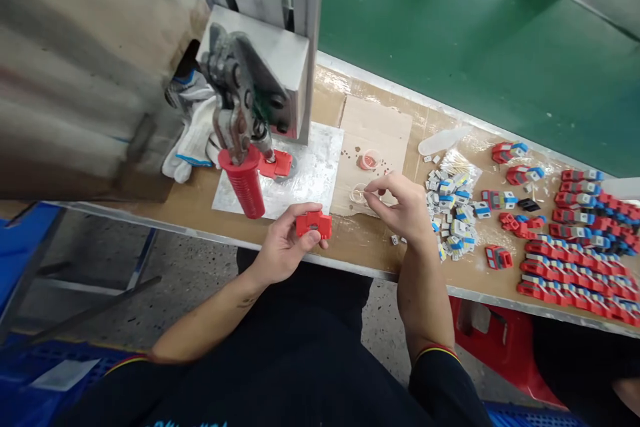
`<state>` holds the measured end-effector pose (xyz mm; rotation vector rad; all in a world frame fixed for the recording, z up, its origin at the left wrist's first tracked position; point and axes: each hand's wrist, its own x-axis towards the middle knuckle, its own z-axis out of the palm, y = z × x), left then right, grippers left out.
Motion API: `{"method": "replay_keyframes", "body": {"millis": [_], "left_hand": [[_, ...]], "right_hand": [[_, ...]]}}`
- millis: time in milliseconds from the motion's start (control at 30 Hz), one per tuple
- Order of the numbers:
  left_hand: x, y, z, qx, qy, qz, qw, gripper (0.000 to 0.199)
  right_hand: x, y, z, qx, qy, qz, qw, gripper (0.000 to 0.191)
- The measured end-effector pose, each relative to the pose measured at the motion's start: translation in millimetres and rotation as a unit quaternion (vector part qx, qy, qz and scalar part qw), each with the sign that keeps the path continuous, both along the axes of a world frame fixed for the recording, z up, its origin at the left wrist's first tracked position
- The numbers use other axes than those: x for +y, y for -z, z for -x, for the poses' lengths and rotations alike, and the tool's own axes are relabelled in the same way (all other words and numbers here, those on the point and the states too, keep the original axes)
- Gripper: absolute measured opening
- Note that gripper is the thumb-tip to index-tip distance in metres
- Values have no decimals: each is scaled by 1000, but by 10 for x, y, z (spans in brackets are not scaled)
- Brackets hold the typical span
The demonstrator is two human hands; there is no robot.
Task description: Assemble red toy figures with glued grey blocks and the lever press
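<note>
My left hand (285,243) grips a red plastic toy-like part (314,225) between thumb and fingers, above the table's front edge. In a pinch, my right hand (403,207) holds a thin pale stick (366,193), its tip over a small clear round dish (357,194). Just behind that dish stands a clear cup (370,160) with red stuff in it. Both rest on a cardboard sheet (377,123) with red spots. Another red part (276,163) sits beneath the toggle clamp (237,93) with its red handle (243,183).
A heap of small white, grey and blue pieces (455,213) lies right of my right hand, beside several cotton swabs (457,163). Rows of red toy vehicles (575,270) fill the right side. White gloves (197,133) lie by the metal machine at left. Another person's dark-clothed leg (575,367) shows at lower right.
</note>
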<state>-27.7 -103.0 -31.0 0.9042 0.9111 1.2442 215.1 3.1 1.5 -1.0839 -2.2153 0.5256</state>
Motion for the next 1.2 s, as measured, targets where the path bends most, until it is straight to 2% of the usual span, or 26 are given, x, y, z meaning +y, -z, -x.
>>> {"method": "replay_keyframes", "body": {"millis": [167, 300, 467, 667, 800, 900, 933, 1067, 1200], "left_hand": [[-33, 63, 39, 66, 6, 20, 998, 58], [-18, 78, 70, 54, 0, 11, 999, 59], [7, 56, 69, -4, -2, 4, 1000, 44], [-2, 24, 38, -137, 20, 28, 990, 42], [-7, 31, 46, -152, 17, 53, 987, 30], [-17, 42, 54, -133, 10, 40, 990, 25], [-20, 45, 55, -122, 3, 27, 992, 26], [-6, 48, 47, -78, -15, -27, 996, 58], [44, 63, 31, -64, -19, -29, 997, 53]], "right_hand": [[9, -14, 3, 15, 12, -7, 1000, 13], [7, -5, 11, 14, 15, -3, 1000, 12], [0, 14, 13, 23, 14, -11, 1000, 13], [-9, 15, 11, 17, 6, -1, 1000, 14], [-16, 16, 14, 24, 8, -18, 1000, 15], [-17, 13, 17, 23, -12, -15, 1000, 15], [-16, 13, 17, 24, -11, -15, 1000, 15], [-9, 11, 16, 18, 15, -8, 1000, 15], [-5, -2, 10, 20, -10, 18, 1000, 15]]}}
